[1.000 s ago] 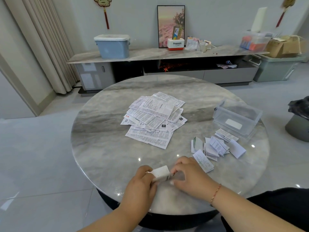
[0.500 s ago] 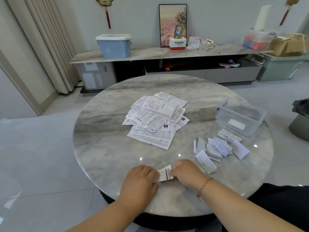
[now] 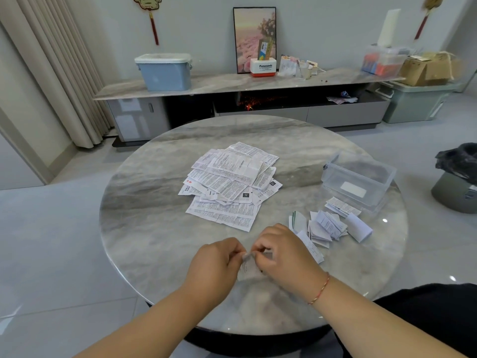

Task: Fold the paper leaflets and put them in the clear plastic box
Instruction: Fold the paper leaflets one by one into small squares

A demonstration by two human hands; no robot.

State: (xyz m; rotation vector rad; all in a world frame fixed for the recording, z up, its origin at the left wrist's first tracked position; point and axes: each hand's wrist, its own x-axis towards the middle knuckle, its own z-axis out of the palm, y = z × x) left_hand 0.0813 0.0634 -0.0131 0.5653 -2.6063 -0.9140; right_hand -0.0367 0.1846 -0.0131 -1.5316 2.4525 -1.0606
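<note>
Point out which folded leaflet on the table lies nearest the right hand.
The long narrow folded leaflet right beside the right hand. It lies at the near end of the folded pile; the others sit farther off, toward the clear plastic box.

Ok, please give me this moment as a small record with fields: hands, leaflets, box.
hands: left hand and right hand pinch one small leaflet between them
unfolded leaflets: pile at the middle of the round table
folded leaflets: heap beside the box, outside it
clear plastic box: open, no leaflets visible inside
</note>
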